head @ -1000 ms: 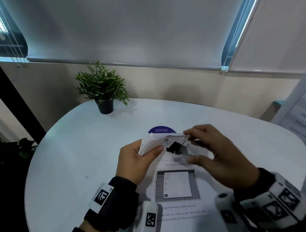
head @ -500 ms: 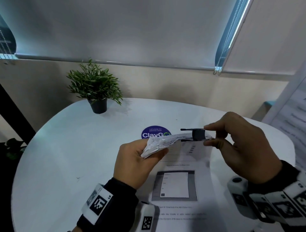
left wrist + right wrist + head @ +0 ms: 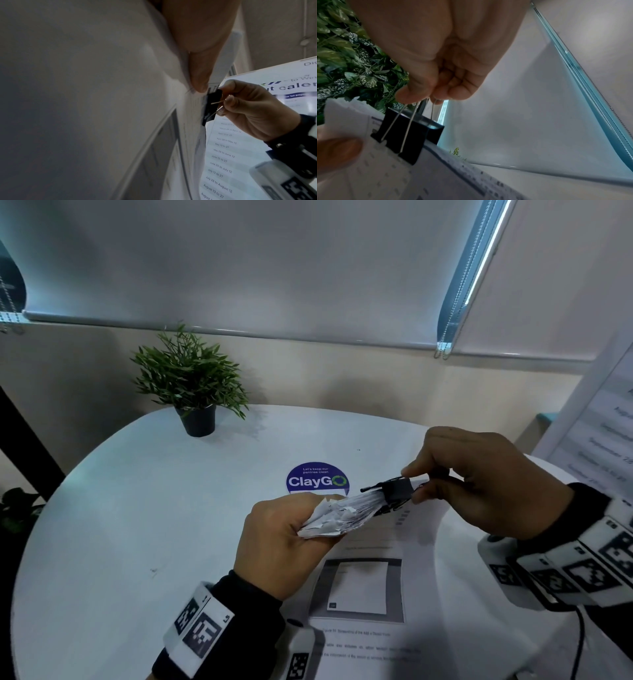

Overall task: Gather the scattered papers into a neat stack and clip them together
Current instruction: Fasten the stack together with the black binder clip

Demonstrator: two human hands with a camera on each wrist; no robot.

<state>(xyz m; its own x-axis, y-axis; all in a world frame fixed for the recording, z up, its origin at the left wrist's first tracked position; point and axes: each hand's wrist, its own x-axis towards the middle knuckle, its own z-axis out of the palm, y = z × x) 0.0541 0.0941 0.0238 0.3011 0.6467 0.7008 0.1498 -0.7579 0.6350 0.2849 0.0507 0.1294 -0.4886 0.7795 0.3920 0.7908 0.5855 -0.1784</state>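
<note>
papers (image 3: 342, 513) sit gathered in a stack lifted off the table (image 3: 120, 525) at one corner, the rest of the sheets trailing down toward the person with a printed page face up. left hand (image 3: 284, 542) grips the ragged corner of the stack, thumb on top and fingers curled underneath, so the edges fan a little between them. just beside it, a black binder clip (image 3: 397, 494) is seated over the edge of the papers. right hand (image 3: 489, 487) pinches the clip's wire handles between thumb and fingertips; in the right wrist view the wires run up from the clip body (image 3: 412, 134) into the closed fingertips. beyond the hands, a round blue claygo sticker (image 3: 317, 479) lies on the table, partly behind the stack. farther back and to the left stands a small potted plant (image 3: 191, 392) near the table's far edge. behind it a lowered roller blind (image 3: 239, 268) covers the window.
</note>
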